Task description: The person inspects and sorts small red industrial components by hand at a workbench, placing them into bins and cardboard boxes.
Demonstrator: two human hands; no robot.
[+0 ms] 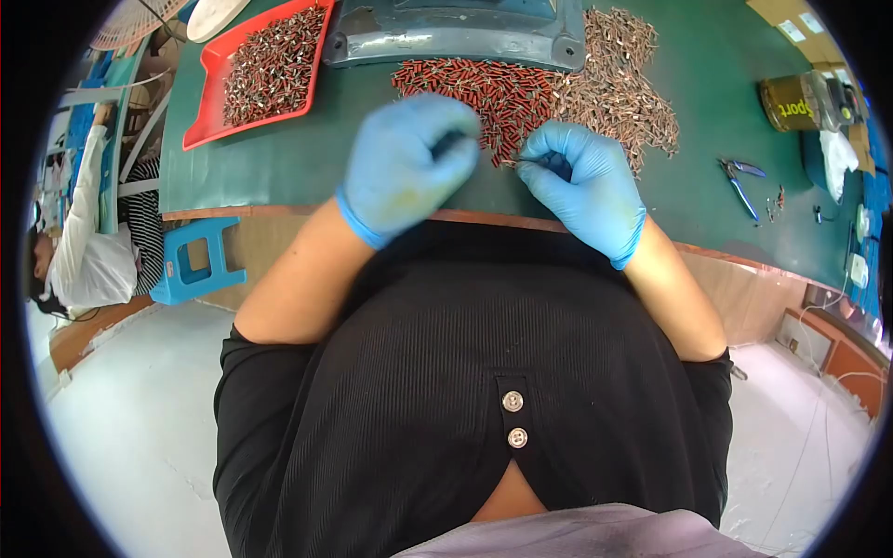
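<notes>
We find the table (707, 102) green, its front edge next to the person. A grey block (456, 42) stands back from that edge. The red tray (214, 93), near the left edge, bears loose parts. Two heaps lie between the block and the right edge's side: the coppery pile (614, 93) to the right, the red pile (484, 93) between block and front edge.

Both hands are gloved. The left hand (409, 163) is curled and blurred; we cannot tell whether it grasps anything. The right hand (591, 181) has thumb and forefinger pinched, seemingly on a small part (510, 164) at the red pile's front tip. Pliers (741, 197) lie toward the right edge.

We judge good handling to require a light fingertip pinch, one part at a time, the wrists low and steady, and the two heaps kept unmixed.
</notes>
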